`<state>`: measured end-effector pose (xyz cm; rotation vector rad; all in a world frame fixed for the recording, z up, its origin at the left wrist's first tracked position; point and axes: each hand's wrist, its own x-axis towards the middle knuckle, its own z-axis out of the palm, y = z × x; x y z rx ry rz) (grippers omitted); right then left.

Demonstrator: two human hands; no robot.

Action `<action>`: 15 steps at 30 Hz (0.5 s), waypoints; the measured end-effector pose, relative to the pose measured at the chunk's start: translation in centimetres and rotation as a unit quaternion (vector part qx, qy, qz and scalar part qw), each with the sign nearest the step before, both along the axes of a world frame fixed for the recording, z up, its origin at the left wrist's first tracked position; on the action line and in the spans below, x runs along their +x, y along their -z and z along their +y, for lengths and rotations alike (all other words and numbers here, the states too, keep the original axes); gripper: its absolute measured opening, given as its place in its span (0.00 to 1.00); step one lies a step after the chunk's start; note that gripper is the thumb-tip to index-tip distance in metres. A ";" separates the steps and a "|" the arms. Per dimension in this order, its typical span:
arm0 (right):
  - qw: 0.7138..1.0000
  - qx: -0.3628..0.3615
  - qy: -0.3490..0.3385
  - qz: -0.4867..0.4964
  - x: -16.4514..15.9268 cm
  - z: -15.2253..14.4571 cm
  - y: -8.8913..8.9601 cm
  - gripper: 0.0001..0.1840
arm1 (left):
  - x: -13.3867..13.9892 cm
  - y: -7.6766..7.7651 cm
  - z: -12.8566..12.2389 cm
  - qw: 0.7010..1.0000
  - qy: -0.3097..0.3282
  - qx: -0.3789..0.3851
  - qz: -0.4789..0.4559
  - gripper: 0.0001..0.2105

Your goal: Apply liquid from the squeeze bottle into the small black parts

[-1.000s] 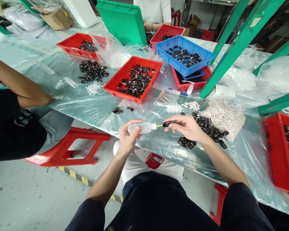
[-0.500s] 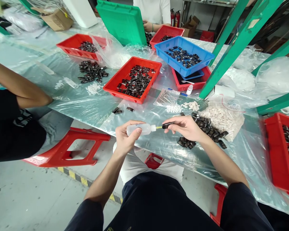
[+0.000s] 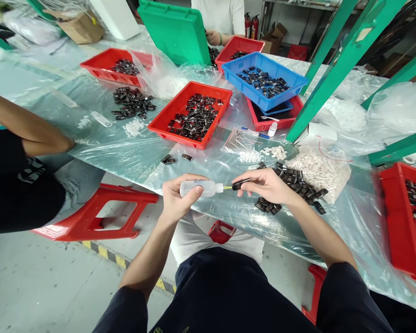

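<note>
My left hand (image 3: 180, 196) is closed round a translucent squeeze bottle (image 3: 208, 188) with a white cap and a thin yellowish tip pointing right. Between the fingertips of my right hand (image 3: 265, 185) is a small glossy black plastic part (image 3: 240, 184), its left end at the bottle's tip. Whether the tip touches it or goes inside, I cannot tell. Beneath and beyond my right hand lies a pile of similar black parts (image 3: 300, 187). Small white pieces (image 3: 250, 156) are heaped behind my hands, beside a clear bag of thin metal pins (image 3: 239, 139).
A red tray (image 3: 156, 131) of black parts stands ahead, and a blue tray (image 3: 263, 99) rests on a red one further back. A bag of pale pieces (image 3: 327, 173) lies right. Green posts (image 3: 327, 88) rise there. Another person's arm (image 3: 27, 122) is at the left.
Both hands, with the bottle and the black part, have shifted slightly left. The black part is tilted a little more, its left end lower.
</note>
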<state>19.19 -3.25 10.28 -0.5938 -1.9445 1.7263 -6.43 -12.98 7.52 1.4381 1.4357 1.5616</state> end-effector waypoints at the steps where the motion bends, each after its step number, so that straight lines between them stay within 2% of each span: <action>1: 1.000 -0.004 0.001 0.004 0.0 0.0 0.0 0.15 | 0.0 0.1 0.0 1.000 -0.001 0.000 -0.001 0.22; 8: 0.998 -0.039 0.004 0.042 -0.2 0.1 0.3 0.15 | -0.2 1.8 -0.3 1.000 -0.016 0.008 -0.016 0.21; 15: 0.995 -0.055 0.022 0.082 -0.4 -0.1 0.4 0.16 | 0.4 2.1 -0.8 0.998 -0.058 0.032 0.003 0.20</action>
